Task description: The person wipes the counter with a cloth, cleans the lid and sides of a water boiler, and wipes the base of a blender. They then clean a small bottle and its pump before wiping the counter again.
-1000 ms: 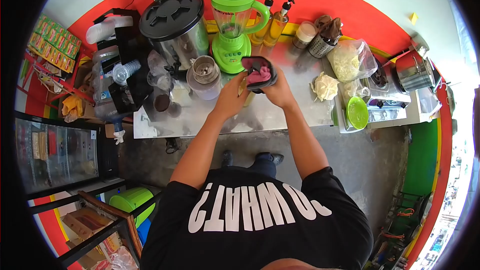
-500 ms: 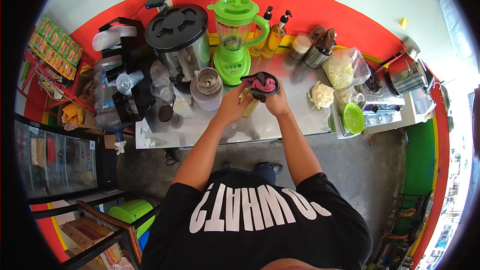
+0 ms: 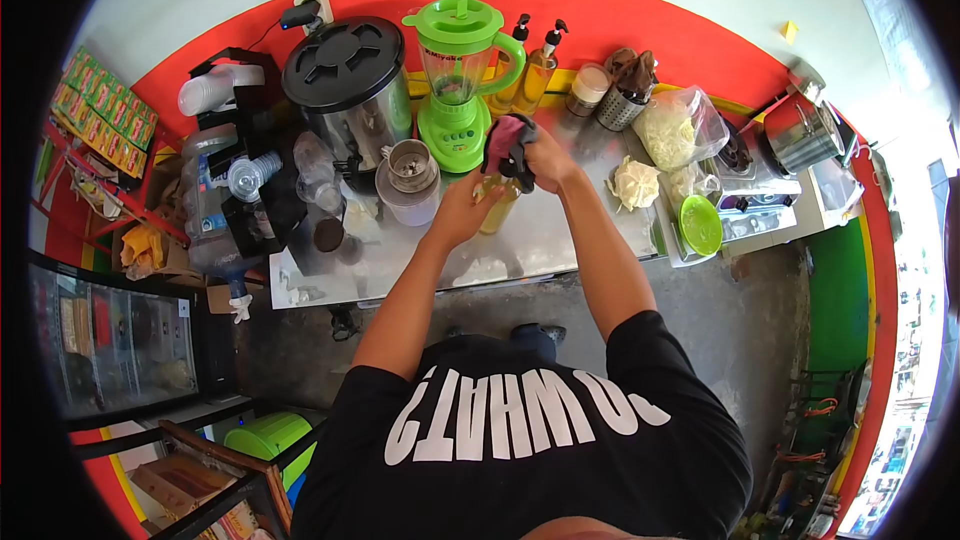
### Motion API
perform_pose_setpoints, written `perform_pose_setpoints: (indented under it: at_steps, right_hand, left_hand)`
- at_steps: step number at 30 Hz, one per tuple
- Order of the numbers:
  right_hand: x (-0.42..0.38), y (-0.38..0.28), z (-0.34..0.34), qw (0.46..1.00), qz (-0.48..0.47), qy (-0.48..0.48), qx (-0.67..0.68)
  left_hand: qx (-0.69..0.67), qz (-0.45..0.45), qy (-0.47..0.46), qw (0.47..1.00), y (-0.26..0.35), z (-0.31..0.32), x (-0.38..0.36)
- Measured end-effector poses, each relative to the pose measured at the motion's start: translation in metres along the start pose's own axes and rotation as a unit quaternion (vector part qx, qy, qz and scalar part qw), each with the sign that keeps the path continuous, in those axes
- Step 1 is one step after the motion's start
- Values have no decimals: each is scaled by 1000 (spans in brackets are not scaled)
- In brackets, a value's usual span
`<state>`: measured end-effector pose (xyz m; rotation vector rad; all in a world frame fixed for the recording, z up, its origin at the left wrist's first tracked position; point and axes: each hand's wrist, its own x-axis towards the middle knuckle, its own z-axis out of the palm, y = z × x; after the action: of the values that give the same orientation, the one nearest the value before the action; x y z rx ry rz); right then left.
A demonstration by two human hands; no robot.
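Since a moment ago your right hand (image 3: 545, 155) has lifted the cloth (image 3: 503, 140) toward the blender (image 3: 455, 80).
Soft and limp, it's bunched in that fist; your left hand (image 3: 468, 208) grips the slick bottle (image 3: 497, 202) on the tabletop (image 3: 560, 230) — hold its middle.

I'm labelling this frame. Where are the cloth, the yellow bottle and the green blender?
cloth (image 3: 503, 139), head view, on its pink fold above the right hand.
yellow bottle (image 3: 497, 210), head view, on its body below the cloth.
green blender (image 3: 452, 126), head view, on its base.
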<state>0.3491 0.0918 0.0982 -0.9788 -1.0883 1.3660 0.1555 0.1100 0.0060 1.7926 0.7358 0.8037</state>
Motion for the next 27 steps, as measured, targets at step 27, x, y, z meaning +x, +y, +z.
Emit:
perform_pose_setpoints:
  at_steps: [27]
  right_hand:
    - [-59,65,50,879,-160,251,-373]
  left_hand:
    - [-109,-20,-41,993,37,-5,6]
